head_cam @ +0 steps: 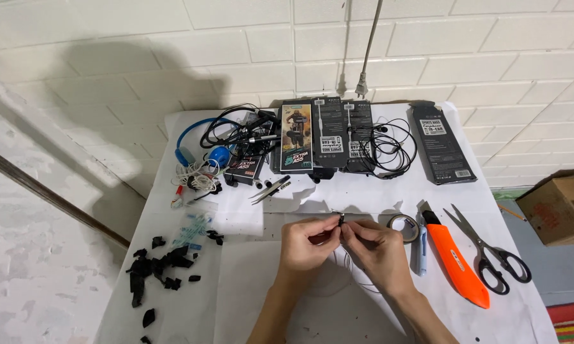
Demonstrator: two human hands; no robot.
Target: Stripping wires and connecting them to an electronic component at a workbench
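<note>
White-covered surface (338, 191) against a brick wall, w/ a row of dark earphone boxes (328, 134) along the back and one more box (441, 143) off to the right. Blue headphones (201, 150) and a tangle of black cables sit back left; black scraps (156, 267) are strewn front left. Right side: orange utility knife (456, 258), scissors (487, 251), tape roll (405, 226), and tweezers (269, 189) nearer the middle. Both hands meet at centre front: left hand (306, 245) and right hand (376, 248) each pinched narrow on a small dark earbud piece (341, 220), w/ its thin wire (347, 277) looping down onto the surface between the wrists. Judging by the scraps, some stripping looks done; the piece is in mid-handling, and most boxes look unopened, though I can't tell for sure.
</note>
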